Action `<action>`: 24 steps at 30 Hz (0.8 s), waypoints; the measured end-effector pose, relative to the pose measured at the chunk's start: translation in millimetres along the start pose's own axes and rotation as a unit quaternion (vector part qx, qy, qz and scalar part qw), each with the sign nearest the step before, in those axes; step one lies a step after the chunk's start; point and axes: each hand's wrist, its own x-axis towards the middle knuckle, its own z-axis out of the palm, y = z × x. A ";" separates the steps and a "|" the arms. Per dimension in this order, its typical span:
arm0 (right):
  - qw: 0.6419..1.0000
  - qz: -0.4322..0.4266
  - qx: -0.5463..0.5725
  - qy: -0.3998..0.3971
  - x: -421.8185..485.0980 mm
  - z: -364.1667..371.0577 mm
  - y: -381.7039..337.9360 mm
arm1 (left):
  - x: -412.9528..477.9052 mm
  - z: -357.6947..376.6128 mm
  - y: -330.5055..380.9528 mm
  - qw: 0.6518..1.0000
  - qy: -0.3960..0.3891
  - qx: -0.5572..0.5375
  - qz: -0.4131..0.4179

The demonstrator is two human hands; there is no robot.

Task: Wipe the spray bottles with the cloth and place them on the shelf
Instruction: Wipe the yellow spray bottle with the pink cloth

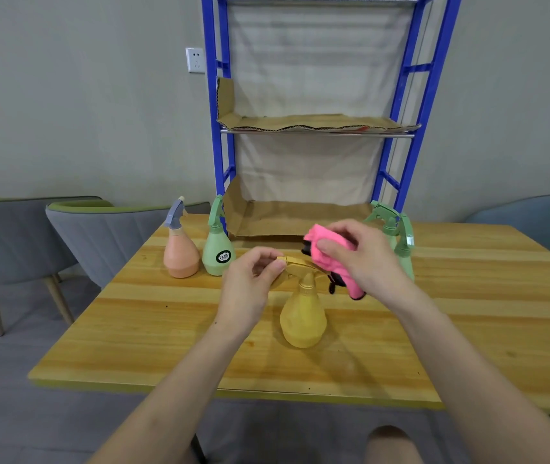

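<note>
Left of the left hand (250, 283), a peach bottle (181, 254) and a green bottle (217, 251) stand on the table (166, 346), waiting their turn. The left hand pinches the nozzle tip of the yellow bottle (303, 316), which stands between and just below the two hands. Beyond the hands, the blue shelf (317, 130) carries only cardboard liners (no bottle on any level that shows). I judge the task to be early: one bottle under the cloth, none shelved, and the rest not yet put away. The right hand (364, 259) grips the pink cloth (330, 259), bunched against the rear of the yellow spray head. Just behind that hand stand pale green bottles (404, 249), apparently two, partly hidden by it. The yellow bottle's long axis runs upright, base on the table and neck up. Its trigger head points left and slightly away, into the left hand's fingers.
</note>
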 end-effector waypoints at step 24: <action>0.970 -0.168 -0.128 -0.122 -1.1 30.4 38.5 | -4.6 -5.4 -0.6 0.999 -0.010 0.033 0.028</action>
